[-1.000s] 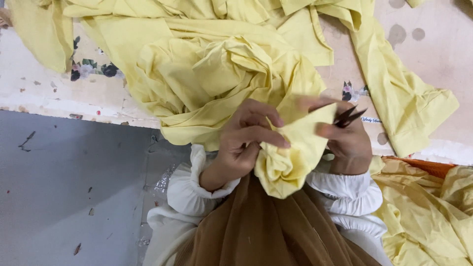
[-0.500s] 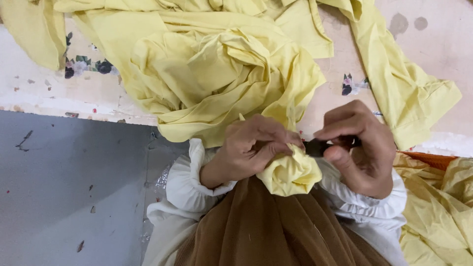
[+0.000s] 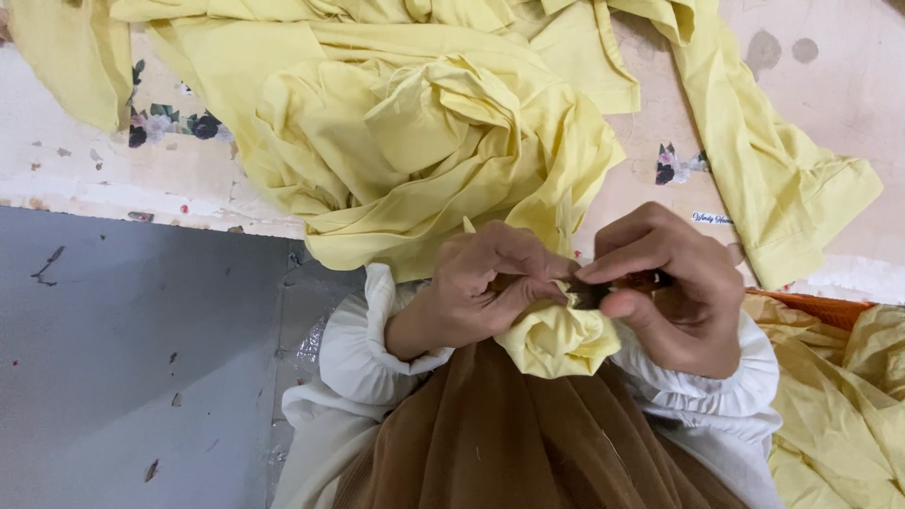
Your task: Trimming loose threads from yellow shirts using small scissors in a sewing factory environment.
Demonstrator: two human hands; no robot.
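Left hand (image 3: 490, 283): fingers curled tight, pinching a bunched fold of yellow cloth (image 3: 556, 341) that bulges just below the grip. Right hand (image 3: 674, 292): clenched around small dark scissors (image 3: 613, 287), their tip touching the cloth at the left fingertips. Above the grip, the cloth spreads in heaps over a worn table (image 3: 830, 85). Below: brown skirt (image 3: 509, 443), white cuffs (image 3: 353, 344).

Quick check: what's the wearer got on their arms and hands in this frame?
Both hands are bare: no gloves or rings visible on the left hand or the right hand. Each wrist ends in a puffy white sleeve with a gathered elastic cuff: left sleeve, right sleeve.
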